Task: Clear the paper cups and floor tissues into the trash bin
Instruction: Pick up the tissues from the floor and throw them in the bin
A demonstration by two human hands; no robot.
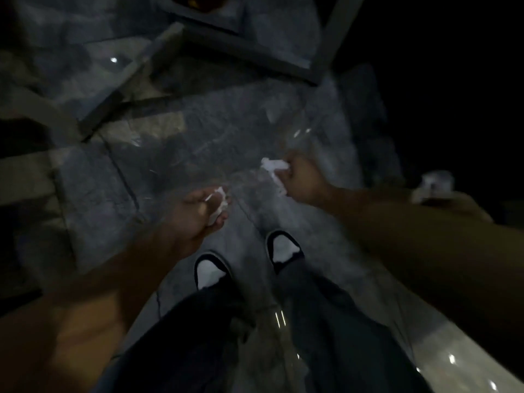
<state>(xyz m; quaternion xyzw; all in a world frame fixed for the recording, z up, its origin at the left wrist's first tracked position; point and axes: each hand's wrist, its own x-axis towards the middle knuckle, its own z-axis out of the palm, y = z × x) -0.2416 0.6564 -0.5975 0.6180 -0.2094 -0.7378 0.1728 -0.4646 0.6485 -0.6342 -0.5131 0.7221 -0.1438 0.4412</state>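
Tissues in both fists: my left hand point(202, 214) is clenched on a white wad point(219, 204) at frame center, my right hand point(302, 180) grips another wad point(273, 168) right of center. Both are above the grey tile floor point(113, 194), shoes point(211, 272) below. Blurry, dim frame.

dim blurred frame, tissues point(274, 169) smeared

Each hand, left hand point(200, 212) and right hand point(302, 180), clutches crumpled white tissue above grey tiles.
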